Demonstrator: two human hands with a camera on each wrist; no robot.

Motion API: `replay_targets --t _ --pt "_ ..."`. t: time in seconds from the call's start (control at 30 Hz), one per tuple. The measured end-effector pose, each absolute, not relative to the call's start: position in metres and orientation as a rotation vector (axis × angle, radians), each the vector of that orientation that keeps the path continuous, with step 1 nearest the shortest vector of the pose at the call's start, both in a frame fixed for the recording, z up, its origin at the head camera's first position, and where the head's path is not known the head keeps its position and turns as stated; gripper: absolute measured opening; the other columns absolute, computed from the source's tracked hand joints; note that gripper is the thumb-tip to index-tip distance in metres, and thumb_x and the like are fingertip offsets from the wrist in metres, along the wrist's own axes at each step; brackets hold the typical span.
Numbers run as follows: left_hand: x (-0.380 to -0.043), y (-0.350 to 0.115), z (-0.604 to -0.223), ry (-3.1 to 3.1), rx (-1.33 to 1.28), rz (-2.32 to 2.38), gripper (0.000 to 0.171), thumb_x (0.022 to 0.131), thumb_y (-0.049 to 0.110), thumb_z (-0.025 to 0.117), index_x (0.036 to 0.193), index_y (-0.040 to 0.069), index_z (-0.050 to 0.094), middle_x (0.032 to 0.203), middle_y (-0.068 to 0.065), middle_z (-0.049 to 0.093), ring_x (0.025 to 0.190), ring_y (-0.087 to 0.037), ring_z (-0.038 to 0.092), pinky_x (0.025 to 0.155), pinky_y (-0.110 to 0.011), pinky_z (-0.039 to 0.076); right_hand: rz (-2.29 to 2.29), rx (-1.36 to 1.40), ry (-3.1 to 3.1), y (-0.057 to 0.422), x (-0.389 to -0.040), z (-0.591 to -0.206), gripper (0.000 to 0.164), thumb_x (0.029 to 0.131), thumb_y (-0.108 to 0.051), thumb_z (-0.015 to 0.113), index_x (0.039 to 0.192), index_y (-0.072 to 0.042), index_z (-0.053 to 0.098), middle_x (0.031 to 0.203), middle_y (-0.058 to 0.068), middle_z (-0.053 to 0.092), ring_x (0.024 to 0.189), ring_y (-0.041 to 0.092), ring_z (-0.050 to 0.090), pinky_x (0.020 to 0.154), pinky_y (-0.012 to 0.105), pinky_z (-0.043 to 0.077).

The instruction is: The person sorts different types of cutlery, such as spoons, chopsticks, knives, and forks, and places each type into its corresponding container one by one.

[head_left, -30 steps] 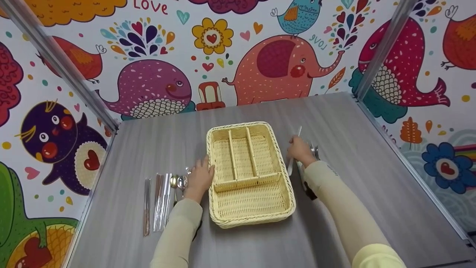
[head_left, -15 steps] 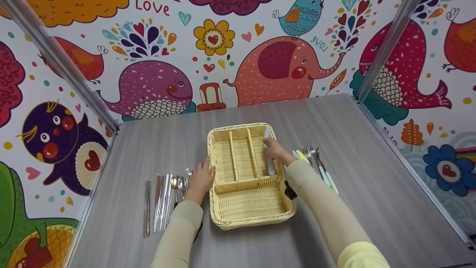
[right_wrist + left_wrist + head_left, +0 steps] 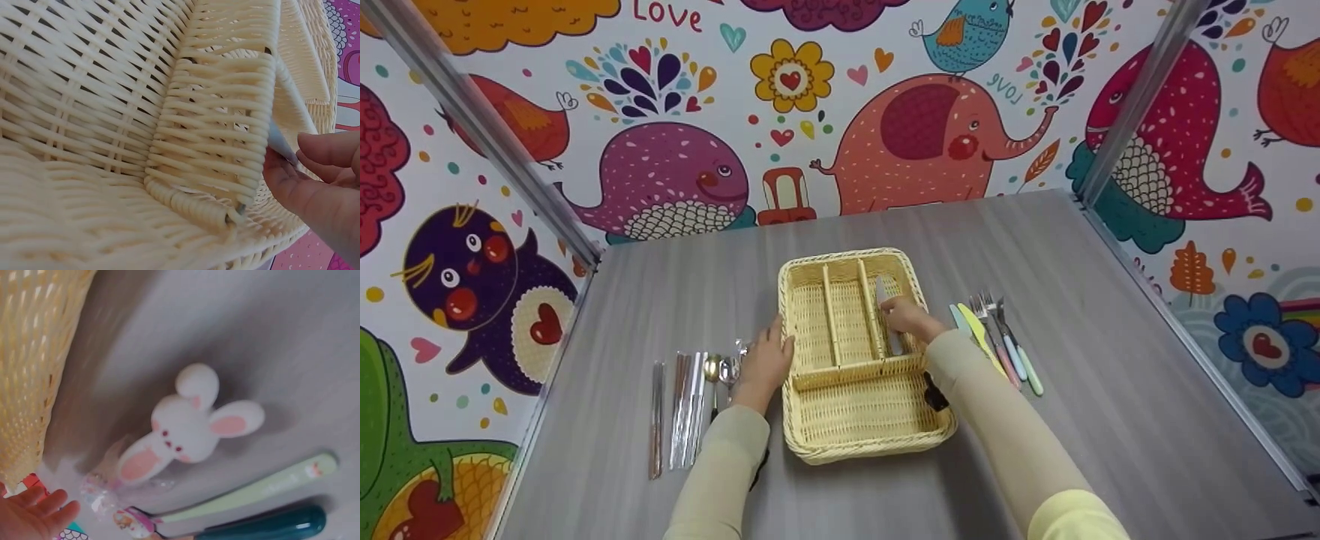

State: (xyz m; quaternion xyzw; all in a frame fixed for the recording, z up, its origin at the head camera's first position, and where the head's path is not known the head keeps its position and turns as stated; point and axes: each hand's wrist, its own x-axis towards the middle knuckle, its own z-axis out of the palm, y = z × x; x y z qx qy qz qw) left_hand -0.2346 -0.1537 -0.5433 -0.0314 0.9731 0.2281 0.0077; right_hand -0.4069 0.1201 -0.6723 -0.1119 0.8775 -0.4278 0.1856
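Note:
A cream wicker basket [image 3: 855,454] with several compartments stands in the middle of the table. Inside its far right compartment, my right hand [image 3: 911,318] pinches a table knife [image 3: 895,343] with a pale handle, the blade pointing away from me. The right wrist view shows the pale handle [image 3: 279,140] between thumb and fingers, partly hidden behind the wicker divider [image 3: 214,124]. My left hand [image 3: 765,366] rests against the basket's left side, its fingertips at the rim. In the left wrist view, the fingers [image 3: 48,509] are loosely extended beside a white rabbit-shaped handle end [image 3: 185,427].
Right of the basket lie a yellow knife [image 3: 981,337] and several forks and knives with coloured handles. On the left are wrapped chopsticks [image 3: 682,409], a gold spoon [image 3: 712,367] and a light green handle [image 3: 264,492]. Patterned walls enclose the grey table [image 3: 660,285].
My right hand has carried the knife leftward from the table on the right, over the rim and into the far right compartment, close to its divider. The left hand stays on the basket.

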Motion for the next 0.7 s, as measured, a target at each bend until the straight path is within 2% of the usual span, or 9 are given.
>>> replay_targets --t 0.1,0.2,0.27,0.37,0.43,0.5,0.57,0.63,0.7 --pt "-0.234 -0.154 -0.543 3.031 -0.101 0.718 0.053 0.097 0.035 0.036 0.144 0.013 0.026 0.129 -0.024 0.046 0.111 -0.044 0.049 0.086 -0.056 0.041 -1.155 -0.326 2.517 0.117 -0.413 -0.685 0.041 0.086 -0.002 0.045 0.126 -0.005 0.055 0.121 0.011 0.056 0.099 0.022 0.053 0.066 0.030 0.045" --pt "-0.234 -0.154 -0.543 3.020 -0.103 0.719 0.054 0.097 0.036 0.035 0.145 0.013 0.024 0.130 -0.024 0.045 0.112 -0.044 0.048 0.088 -0.055 0.041 -1.133 -0.284 2.506 0.114 -0.401 -0.665 0.048 0.085 0.004 0.042 0.132 -0.005 0.048 0.134 0.010 0.048 0.122 0.023 0.044 0.083 0.033 0.046" --pt "-0.234 -0.155 -0.543 3.015 -0.105 0.712 0.054 0.097 0.037 0.035 0.145 0.014 0.023 0.130 -0.025 0.045 0.112 -0.044 0.049 0.088 -0.055 0.041 -1.125 -0.309 2.543 0.112 -0.392 -0.651 0.051 0.081 0.007 0.039 0.131 0.000 0.047 0.134 0.016 0.047 0.125 0.028 0.041 0.085 0.032 0.046" --pt "-0.234 -0.155 -0.543 3.013 -0.097 0.709 0.055 0.097 0.036 0.035 0.145 0.013 0.023 0.130 -0.025 0.045 0.111 -0.044 0.049 0.087 -0.055 0.042 -1.149 -0.322 2.527 0.115 -0.383 -0.625 0.052 0.082 0.006 0.040 0.133 0.000 0.044 0.136 0.017 0.045 0.125 0.028 0.041 0.082 0.033 0.045" --pt "-0.234 -0.155 -0.543 3.014 -0.095 0.705 0.055 0.097 0.036 0.035 0.146 0.013 0.022 0.130 -0.025 0.045 0.111 -0.044 0.050 0.086 -0.055 0.042 -1.217 -0.373 2.544 0.121 -0.386 -0.621 0.053 0.080 0.004 0.043 0.133 0.002 0.043 0.134 0.021 0.044 0.120 0.029 0.045 0.075 0.031 0.044" --pt "-0.234 -0.155 -0.543 3.014 -0.097 0.712 0.055 0.098 0.036 0.035 0.146 0.013 0.023 0.130 -0.025 0.045 0.111 -0.043 0.050 0.087 -0.054 0.042 -1.333 -0.406 2.517 0.132 -0.396 -0.622 0.051 0.082 0.000 0.049 0.133 -0.001 0.044 0.133 0.019 0.045 0.114 0.025 0.048 0.074 0.031 0.044" --pt "-0.234 -0.155 -0.544 3.015 -0.100 0.729 0.054 0.098 0.036 0.035 0.145 0.013 0.024 0.129 -0.025 0.046 0.112 -0.042 0.050 0.088 -0.054 0.041 -1.473 -0.498 2.529 0.147 -0.412 -0.632 0.047 0.082 -0.004 0.053 0.129 0.000 0.049 0.126 0.019 0.051 0.107 0.021 0.053 0.071 0.026 0.046" --pt "-0.234 -0.155 -0.544 3.008 -0.107 0.745 0.054 0.097 0.036 0.035 0.145 0.014 0.024 0.129 -0.024 0.046 0.113 -0.042 0.049 0.090 -0.053 0.040 -1.489 -0.468 2.560 0.160 -0.419 -0.624 0.042 0.083 -0.005 0.054 0.125 0.001 0.052 0.120 0.019 0.054 0.103 0.023 0.056 0.073 0.029 0.048" --pt "-0.235 -0.155 -0.544 3.001 -0.102 0.765 0.053 0.097 0.035 0.036 0.145 0.013 0.025 0.129 -0.025 0.046 0.113 -0.042 0.048 0.091 -0.054 0.039 -1.567 -0.465 2.588 0.178 -0.425 -0.621 0.037 0.085 -0.014 0.059 0.119 0.001 0.056 0.109 0.013 0.059 0.093 0.018 0.058 0.069 0.026 0.049"
